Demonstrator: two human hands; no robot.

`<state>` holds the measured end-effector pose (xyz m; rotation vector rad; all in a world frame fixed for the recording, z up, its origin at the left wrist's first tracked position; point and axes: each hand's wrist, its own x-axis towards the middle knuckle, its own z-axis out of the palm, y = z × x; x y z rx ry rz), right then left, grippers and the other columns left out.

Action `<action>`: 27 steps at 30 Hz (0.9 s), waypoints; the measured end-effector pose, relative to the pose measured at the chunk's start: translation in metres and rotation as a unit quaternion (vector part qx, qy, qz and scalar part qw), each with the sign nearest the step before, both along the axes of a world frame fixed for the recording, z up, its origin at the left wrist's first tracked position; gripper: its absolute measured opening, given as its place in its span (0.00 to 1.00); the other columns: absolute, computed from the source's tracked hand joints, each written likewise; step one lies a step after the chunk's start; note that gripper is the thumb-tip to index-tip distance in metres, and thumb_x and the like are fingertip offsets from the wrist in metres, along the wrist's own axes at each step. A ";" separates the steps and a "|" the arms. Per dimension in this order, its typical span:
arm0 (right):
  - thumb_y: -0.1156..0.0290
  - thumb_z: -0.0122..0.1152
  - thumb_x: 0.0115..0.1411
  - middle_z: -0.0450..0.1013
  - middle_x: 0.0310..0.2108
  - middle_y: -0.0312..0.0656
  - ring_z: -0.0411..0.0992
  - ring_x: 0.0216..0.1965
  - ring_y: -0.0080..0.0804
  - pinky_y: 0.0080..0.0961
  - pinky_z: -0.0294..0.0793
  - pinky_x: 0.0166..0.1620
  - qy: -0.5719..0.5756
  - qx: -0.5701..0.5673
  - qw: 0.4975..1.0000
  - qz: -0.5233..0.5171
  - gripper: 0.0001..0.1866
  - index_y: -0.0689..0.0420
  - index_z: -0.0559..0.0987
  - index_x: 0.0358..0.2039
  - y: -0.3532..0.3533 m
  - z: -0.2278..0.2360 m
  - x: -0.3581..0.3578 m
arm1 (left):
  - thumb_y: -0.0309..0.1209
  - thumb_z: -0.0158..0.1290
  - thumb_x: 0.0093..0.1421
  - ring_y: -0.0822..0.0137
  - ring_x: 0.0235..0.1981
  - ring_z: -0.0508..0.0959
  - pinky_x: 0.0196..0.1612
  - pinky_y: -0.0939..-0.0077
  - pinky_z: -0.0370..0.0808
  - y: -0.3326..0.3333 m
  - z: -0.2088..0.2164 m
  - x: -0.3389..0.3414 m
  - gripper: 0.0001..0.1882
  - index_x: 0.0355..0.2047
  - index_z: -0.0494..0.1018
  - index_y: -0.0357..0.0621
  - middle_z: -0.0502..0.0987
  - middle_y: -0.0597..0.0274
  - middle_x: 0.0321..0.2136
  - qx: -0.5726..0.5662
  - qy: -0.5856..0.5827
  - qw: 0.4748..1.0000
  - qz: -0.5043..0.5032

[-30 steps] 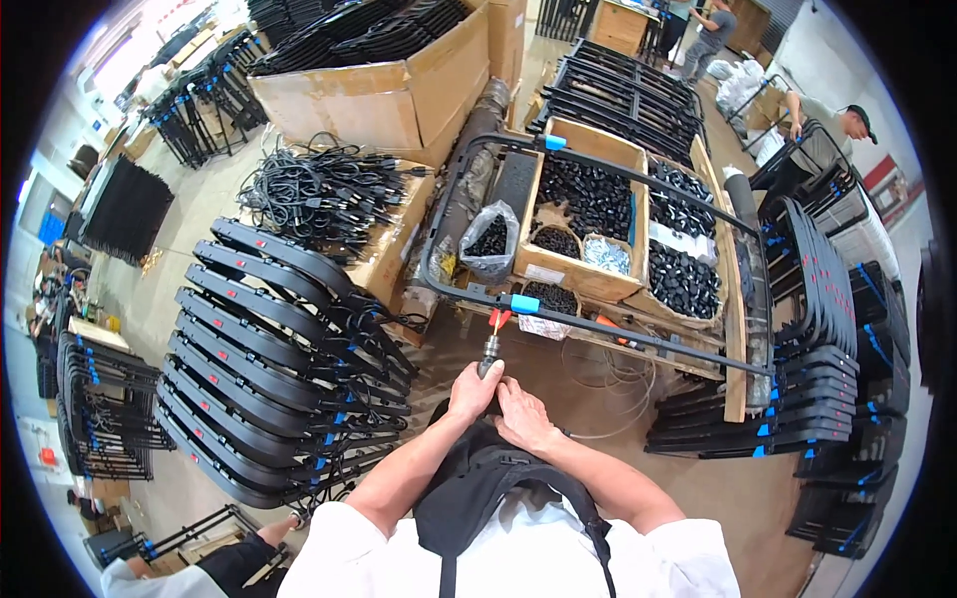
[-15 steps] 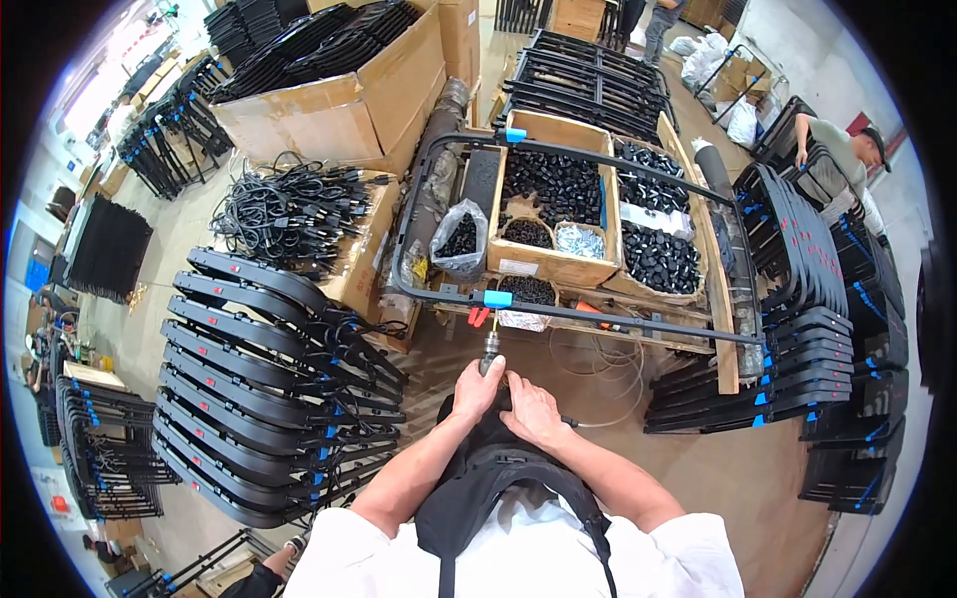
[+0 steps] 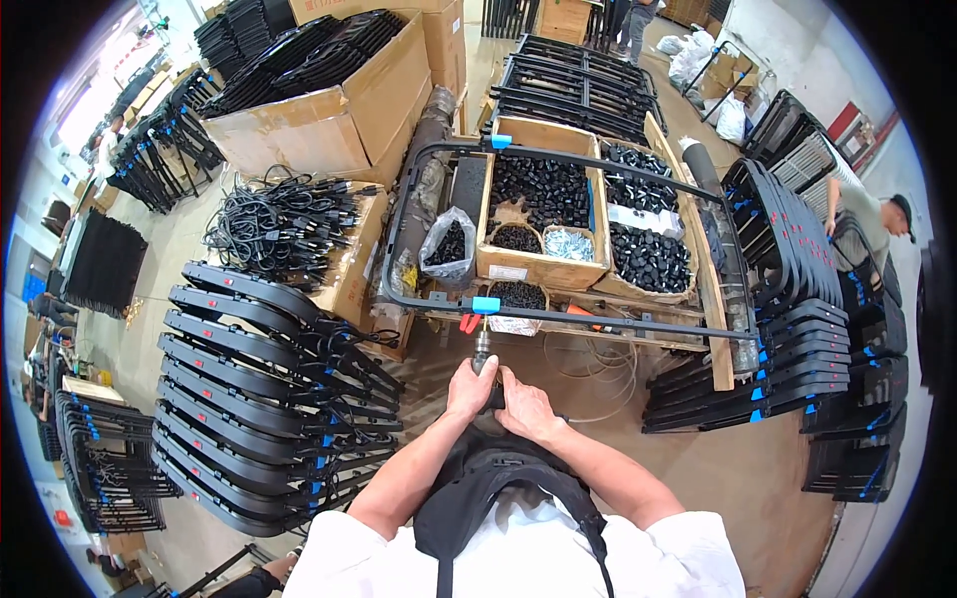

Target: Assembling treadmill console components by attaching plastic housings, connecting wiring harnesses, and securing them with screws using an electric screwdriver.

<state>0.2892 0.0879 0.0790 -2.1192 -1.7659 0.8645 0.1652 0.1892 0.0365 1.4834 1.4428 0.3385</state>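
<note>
Both hands meet at the picture's centre around a small metal-tipped power tool point(image 3: 482, 352). My left hand point(image 3: 470, 387) grips its body and my right hand point(image 3: 525, 407) closes on it from the right. The tool's tip points up at the near bar of a black tubular frame point(image 3: 618, 321), just below a blue clip point(image 3: 485, 305) on that bar. The frame lies flat over wooden boxes point(image 3: 543, 267) filled with small black parts.
A fanned stack of black curved panels point(image 3: 259, 384) lies at my left, more black panels point(image 3: 797, 339) at my right. Cardboard boxes point(image 3: 329, 120) and a cable pile point(image 3: 274, 214) sit further back. A person point(image 3: 872, 214) bends over at the far right.
The view has shifted; the frame and boxes sit slightly lower and nearer. Both hands stay on the tool below the bar, its tip still at the blue clip.
</note>
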 end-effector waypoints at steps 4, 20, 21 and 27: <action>0.65 0.70 0.53 0.78 0.50 0.66 0.81 0.48 0.61 0.49 0.80 0.53 -0.009 0.005 1.000 0.005 0.50 0.72 0.55 0.70 0.003 -0.002 0.003 | 0.57 0.56 0.66 0.47 0.46 0.85 0.50 0.56 0.78 0.004 0.000 0.003 0.33 0.46 0.78 0.33 0.84 0.42 0.40 0.002 0.009 1.000 -0.010; 0.71 0.68 0.54 0.67 0.63 0.56 0.71 0.59 0.61 0.54 0.72 0.61 0.007 0.003 1.000 0.009 0.33 0.66 0.69 0.60 0.003 -0.014 -0.008 | 0.60 0.57 0.65 0.42 0.49 0.83 0.53 0.54 0.77 0.004 -0.001 0.000 0.36 0.50 0.76 0.33 0.83 0.36 0.44 -0.041 -0.017 0.999 -0.012; 0.71 0.67 0.54 0.67 0.63 0.56 0.72 0.59 0.61 0.54 0.72 0.61 0.009 0.002 1.000 0.008 0.33 0.66 0.70 0.60 0.002 -0.013 -0.008 | 0.60 0.57 0.65 0.42 0.49 0.83 0.53 0.54 0.77 0.003 -0.002 -0.001 0.36 0.50 0.76 0.33 0.83 0.36 0.44 -0.044 -0.018 0.999 -0.016; 0.78 0.60 0.52 0.69 0.57 0.57 0.74 0.52 0.62 0.55 0.74 0.56 0.010 0.033 0.999 0.005 0.26 0.65 0.71 0.54 0.000 -0.001 -0.016 | 0.57 0.56 0.68 0.54 0.45 0.83 0.50 0.59 0.78 0.001 -0.002 -0.009 0.34 0.52 0.75 0.32 0.83 0.43 0.42 -0.059 -0.017 0.998 -0.022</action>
